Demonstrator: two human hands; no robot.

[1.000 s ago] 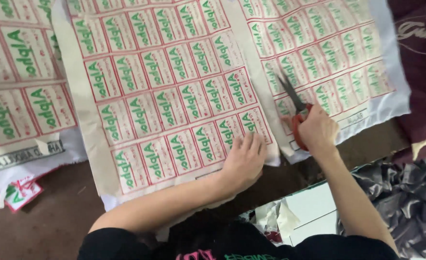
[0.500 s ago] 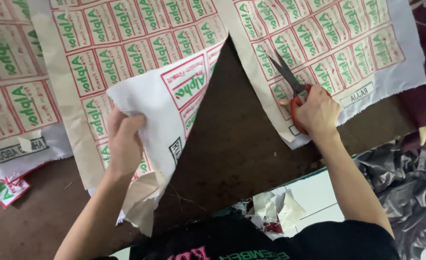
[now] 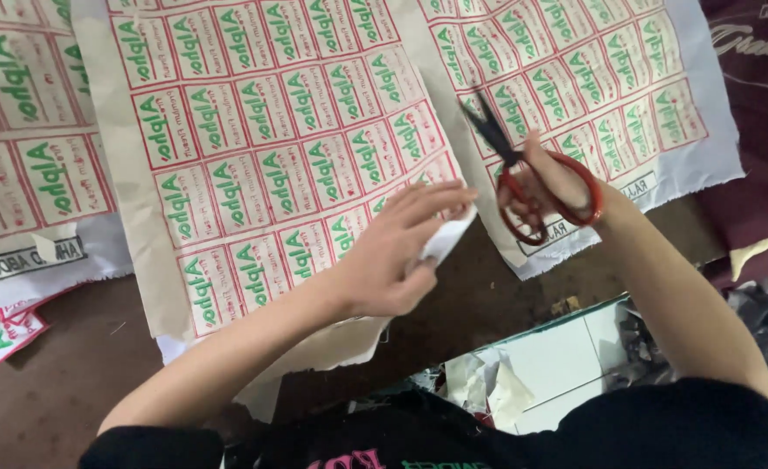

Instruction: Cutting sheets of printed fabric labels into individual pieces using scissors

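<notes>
Scissors (image 3: 536, 178) gripped in right hand (image 3: 558, 187); left hand (image 3: 393, 256), at its 8 o'clock, pinches label sheet (image 3: 280, 148) corner.

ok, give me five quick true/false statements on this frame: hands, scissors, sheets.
1. The right hand holds red-handled scissors. True.
2. The scissor blades point toward the person's body. False: they point away, up over the right-hand label sheet.
3. The left hand grips the lower right corner of the middle label sheet. True.
4. The printed labels are blue on yellow. False: they are green lettering in red frames on a pale sheet.
5. A small cut-off label piece lies on the brown surface at the far left. True.
</notes>
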